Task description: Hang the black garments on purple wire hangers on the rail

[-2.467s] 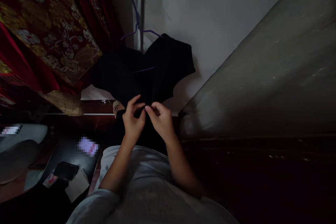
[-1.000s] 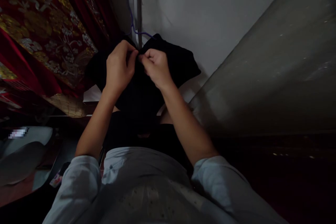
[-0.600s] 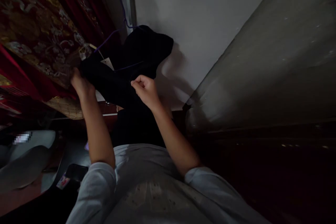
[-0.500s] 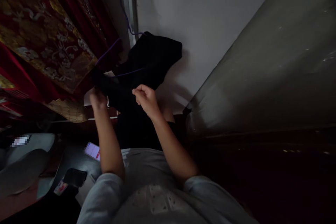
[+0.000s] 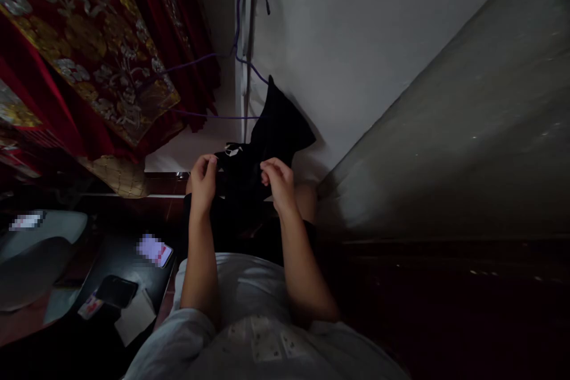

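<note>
A black garment (image 5: 278,130) hangs half off a purple wire hanger (image 5: 240,59) that is hooked on a vertical rail against the white wall. Its left side has slipped down off the hanger, whose left arm and bottom bar are bare. My left hand (image 5: 203,181) pinches the garment's upper left edge near a small white label. My right hand (image 5: 276,181) is closed on the cloth a little to the right. Both hands are at the same height, below the hanger.
A red and gold embroidered cloth (image 5: 89,47) hangs at the left. A grey slanted panel (image 5: 445,142) fills the right. At lower left lie a lit phone (image 5: 154,249), a dark phone (image 5: 116,291) and papers on a dark surface.
My hands went up to the garment's top, pulled its left side off the hanger, then came down together with the cloth. The hanger's left arm is now bare.
</note>
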A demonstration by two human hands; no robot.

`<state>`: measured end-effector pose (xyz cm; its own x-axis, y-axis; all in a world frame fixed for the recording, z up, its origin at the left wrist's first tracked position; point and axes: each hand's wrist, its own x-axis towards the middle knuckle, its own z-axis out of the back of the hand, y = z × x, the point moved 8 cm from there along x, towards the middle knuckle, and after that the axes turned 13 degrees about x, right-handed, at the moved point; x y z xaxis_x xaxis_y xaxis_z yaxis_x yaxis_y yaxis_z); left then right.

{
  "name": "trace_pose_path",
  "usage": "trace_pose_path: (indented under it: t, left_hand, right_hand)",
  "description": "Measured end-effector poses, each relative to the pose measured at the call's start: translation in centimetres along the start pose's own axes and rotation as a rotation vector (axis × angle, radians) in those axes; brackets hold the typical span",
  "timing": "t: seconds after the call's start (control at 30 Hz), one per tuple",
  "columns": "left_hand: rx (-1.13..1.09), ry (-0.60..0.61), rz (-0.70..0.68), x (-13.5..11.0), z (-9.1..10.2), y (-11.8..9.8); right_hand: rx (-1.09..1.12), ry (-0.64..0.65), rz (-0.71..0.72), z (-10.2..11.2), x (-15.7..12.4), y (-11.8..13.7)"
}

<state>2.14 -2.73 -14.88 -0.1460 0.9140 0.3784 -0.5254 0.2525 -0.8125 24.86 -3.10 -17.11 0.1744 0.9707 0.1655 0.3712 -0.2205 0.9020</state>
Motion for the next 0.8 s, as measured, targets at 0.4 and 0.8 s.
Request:
trace_pose_path:
  t: [0.4, 0.8]
  left_hand:
    - [-0.057, 0.028, -0.424, -0.5, -2.0, -11.9]
    - [0.632, 0.985, -0.357, 1.1, -3.4, -3.5]
  right_hand:
    - [-0.188, 0.477, -0.075, -5.6, -1.2, 0.7]
    - [-0.71, 0.569, 0.234, -3.5, 7.4, 12.5]
